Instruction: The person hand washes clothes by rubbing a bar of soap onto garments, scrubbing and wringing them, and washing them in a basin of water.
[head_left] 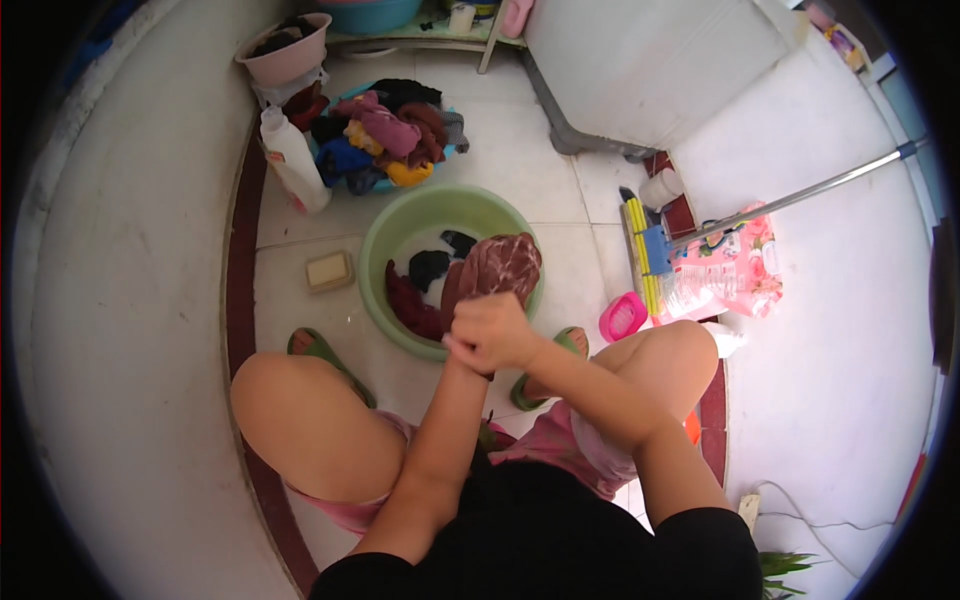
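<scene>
Just over the near side of a green basin, my two hands come together, one across the other. My right hand is on top, closed at the lower end of a wet reddish-brown cloth streaked with suds. My left hand is hidden under the right hand and the cloth; only its forearm and wrist show, so its fingers cannot be made out. Inside the basin, a dark red cloth and a black cloth lie in whitish water.
A soap bar sits left of the basin. Behind are a white bottle and a blue basin heaped with clothes. To the right stand a mop, a pink brush and a pink bag. Walls flank both sides.
</scene>
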